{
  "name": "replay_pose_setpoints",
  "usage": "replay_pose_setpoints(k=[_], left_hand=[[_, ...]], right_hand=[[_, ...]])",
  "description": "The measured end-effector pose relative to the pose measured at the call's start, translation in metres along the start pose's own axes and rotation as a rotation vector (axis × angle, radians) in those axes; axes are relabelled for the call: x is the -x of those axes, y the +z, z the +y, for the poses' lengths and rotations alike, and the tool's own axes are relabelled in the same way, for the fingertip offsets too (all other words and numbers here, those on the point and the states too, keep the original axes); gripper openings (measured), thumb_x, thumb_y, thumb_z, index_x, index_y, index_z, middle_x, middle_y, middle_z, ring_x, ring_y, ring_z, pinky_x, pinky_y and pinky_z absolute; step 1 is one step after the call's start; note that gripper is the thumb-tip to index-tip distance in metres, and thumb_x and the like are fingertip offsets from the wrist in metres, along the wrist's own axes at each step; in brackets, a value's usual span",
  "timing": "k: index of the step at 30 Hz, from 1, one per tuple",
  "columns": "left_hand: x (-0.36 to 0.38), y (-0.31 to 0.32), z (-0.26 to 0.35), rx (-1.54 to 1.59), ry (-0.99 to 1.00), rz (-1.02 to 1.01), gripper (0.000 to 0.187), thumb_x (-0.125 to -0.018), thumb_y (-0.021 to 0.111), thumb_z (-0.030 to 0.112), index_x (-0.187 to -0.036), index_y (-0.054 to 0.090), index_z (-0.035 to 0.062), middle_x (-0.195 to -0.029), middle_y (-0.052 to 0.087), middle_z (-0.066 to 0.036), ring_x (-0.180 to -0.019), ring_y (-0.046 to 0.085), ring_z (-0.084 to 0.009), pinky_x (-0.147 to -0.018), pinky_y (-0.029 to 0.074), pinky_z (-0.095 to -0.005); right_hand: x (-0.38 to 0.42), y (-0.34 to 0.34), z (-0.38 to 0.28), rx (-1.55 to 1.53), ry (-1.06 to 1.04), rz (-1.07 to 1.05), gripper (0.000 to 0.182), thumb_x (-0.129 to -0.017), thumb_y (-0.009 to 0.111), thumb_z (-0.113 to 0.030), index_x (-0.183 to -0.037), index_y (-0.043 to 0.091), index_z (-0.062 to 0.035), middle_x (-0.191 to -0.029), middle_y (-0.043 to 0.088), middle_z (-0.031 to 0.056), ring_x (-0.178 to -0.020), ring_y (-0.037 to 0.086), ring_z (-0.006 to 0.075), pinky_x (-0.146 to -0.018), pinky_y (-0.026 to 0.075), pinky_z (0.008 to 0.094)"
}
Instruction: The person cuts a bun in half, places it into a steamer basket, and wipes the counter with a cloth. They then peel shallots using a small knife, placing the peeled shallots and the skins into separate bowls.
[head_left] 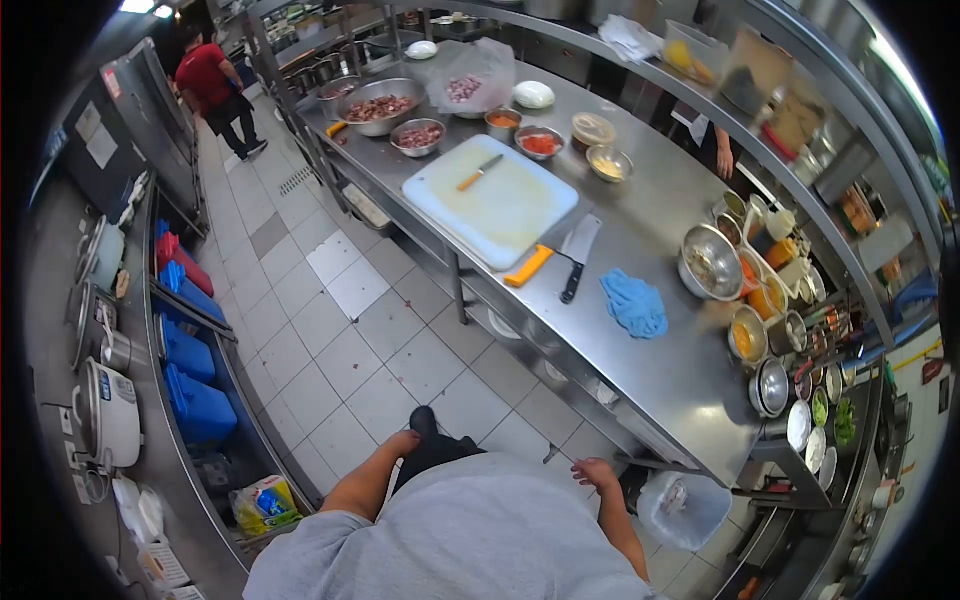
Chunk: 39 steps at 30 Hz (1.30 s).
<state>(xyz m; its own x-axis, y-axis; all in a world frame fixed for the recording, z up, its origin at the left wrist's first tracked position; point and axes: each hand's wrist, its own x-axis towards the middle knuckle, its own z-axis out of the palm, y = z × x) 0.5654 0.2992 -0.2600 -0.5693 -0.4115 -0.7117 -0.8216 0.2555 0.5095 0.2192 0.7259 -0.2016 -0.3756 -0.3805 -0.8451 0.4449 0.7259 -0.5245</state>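
Both my arms hang low beside my body. My left hand [402, 441] is over the tiled floor near my dark shoe, its fingers hidden by the angle. My right hand [594, 472] is beside the steel table's front edge, fingers apart, holding nothing. On the steel table [640, 240] lies a white cutting board [520, 210] with a small orange-handled knife [480, 173] on it. A yellow-handled tool [528, 267] touches the board's near edge. Beside it lie a black-handled cleaver [578, 250] and a blue cloth [634, 303].
Bowls of chopped meat [380, 106] and vegetables [541, 142] line the board's far side. More bowls [710, 262] stand at the right. A lined bin [685, 510] is beside my right hand. A person in red [205, 78] is at the upper left; another person's hand [725, 160] shows beyond the table.
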Motion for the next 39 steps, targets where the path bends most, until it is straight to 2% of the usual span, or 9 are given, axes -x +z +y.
replay_pose_setpoints(k=[8, 12, 18, 24, 27, 36, 37, 38, 39], left_hand=[[-0.04, -0.143, -0.062, 0.198, 0.031, 0.099, 0.041, -0.086, 0.066, 0.038, -0.113, 0.068, 0.0074, -0.089, 0.07, -0.012, -0.075, 0.066, -0.0209, -0.065, 0.053, -0.0348], [-0.079, -0.201, -0.14, 0.162, -0.037, 0.139, 0.044, -0.084, 0.068, 0.039, -0.117, 0.066, 0.0089, -0.08, 0.067, -0.01, -0.064, 0.062, -0.0187, -0.057, 0.051, -0.0343], [-0.082, -0.269, -0.139, 0.455, -0.183, 0.237, 0.035, -0.08, 0.073, 0.037, -0.075, 0.061, 0.0041, -0.061, 0.06, -0.008, -0.051, 0.056, -0.0178, -0.05, 0.047, -0.0352], [-0.097, -0.272, -0.105, 0.659, 0.015, 0.011, 0.036, -0.083, 0.068, 0.04, -0.083, 0.073, 0.0048, -0.073, 0.069, -0.009, -0.064, 0.064, -0.019, -0.061, 0.051, -0.0335], [-0.122, -0.266, -0.125, 0.141, 0.342, -0.154, 0.036, -0.085, 0.066, 0.039, -0.094, 0.073, 0.0052, -0.087, 0.072, -0.01, -0.081, 0.068, -0.0218, -0.072, 0.054, -0.0361], [-0.102, -0.483, -0.105, 0.088, 0.241, -0.252, 0.04, -0.086, 0.067, 0.04, -0.107, 0.069, 0.0058, -0.1, 0.071, -0.01, -0.096, 0.066, -0.0256, -0.083, 0.052, -0.0379], [-0.106, -0.511, -0.097, 0.082, 0.14, -0.232, 0.04, -0.086, 0.067, 0.04, -0.108, 0.068, 0.0059, -0.102, 0.071, -0.01, -0.097, 0.066, -0.026, -0.084, 0.052, -0.0381], [-0.108, -0.533, -0.087, 0.236, -0.483, -0.323, 0.041, -0.087, 0.067, 0.038, -0.113, 0.066, 0.0061, -0.105, 0.07, -0.01, -0.101, 0.064, -0.027, -0.087, 0.051, -0.0382], [-0.131, -0.538, -0.122, 0.094, -0.145, -0.078, 0.039, -0.089, 0.067, 0.035, -0.116, 0.064, 0.0066, -0.103, 0.07, -0.008, -0.098, 0.064, -0.025, -0.085, 0.051, -0.0366]], right_hand=[[-0.012, 0.126, -0.069, 0.127, 0.216, 0.081, 0.057, -0.086, 0.068, -0.016, -0.139, 0.048, -0.011, -0.108, 0.068, 0.0121, -0.08, 0.069, 0.0263, -0.061, 0.056, 0.0378], [-0.059, 0.192, -0.097, 0.532, -0.238, 0.098, 0.053, -0.081, 0.073, -0.024, -0.129, 0.058, -0.0062, -0.103, 0.069, 0.0137, -0.09, 0.068, 0.0236, -0.073, 0.055, 0.0375], [-0.095, 0.244, -0.213, 0.525, -0.409, 0.09, 0.043, -0.089, 0.065, -0.022, -0.126, 0.056, -0.003, -0.095, 0.067, 0.0095, -0.083, 0.064, 0.017, -0.072, 0.053, 0.03], [-0.093, 0.262, -0.439, 0.343, -0.657, 0.221, 0.042, -0.086, 0.065, -0.011, -0.127, 0.056, -0.0056, -0.075, 0.06, 0.0026, -0.069, 0.06, 0.012, -0.065, 0.05, 0.0279], [-0.105, 0.255, -0.547, 0.38, -0.685, 0.353, 0.054, -0.082, 0.068, -0.011, -0.133, 0.053, -0.009, -0.067, 0.057, 0.0032, -0.066, 0.058, 0.0135, -0.062, 0.048, 0.0315], [-0.219, 0.236, -0.719, 0.475, -0.768, 0.725, 0.052, -0.083, 0.071, -0.027, -0.129, 0.054, -0.0097, -0.107, 0.056, 0.0144, -0.092, 0.06, 0.0284, -0.081, 0.051, 0.04], [-0.224, 0.239, -0.73, 0.475, -0.769, 0.722, 0.052, -0.083, 0.071, -0.027, -0.129, 0.054, -0.0097, -0.107, 0.056, 0.0144, -0.092, 0.06, 0.0284, -0.081, 0.051, 0.04], [-0.22, 0.245, -0.74, 0.483, -0.721, 0.778, 0.048, -0.082, 0.071, -0.029, -0.124, 0.055, -0.0104, -0.108, 0.055, 0.0137, -0.094, 0.06, 0.0301, -0.081, 0.051, 0.0413], [-0.217, 0.251, -0.746, 0.491, -0.669, 0.837, 0.044, -0.082, 0.071, -0.031, -0.118, 0.056, -0.0111, -0.11, 0.054, 0.013, -0.096, 0.06, 0.0317, -0.081, 0.051, 0.0425]])
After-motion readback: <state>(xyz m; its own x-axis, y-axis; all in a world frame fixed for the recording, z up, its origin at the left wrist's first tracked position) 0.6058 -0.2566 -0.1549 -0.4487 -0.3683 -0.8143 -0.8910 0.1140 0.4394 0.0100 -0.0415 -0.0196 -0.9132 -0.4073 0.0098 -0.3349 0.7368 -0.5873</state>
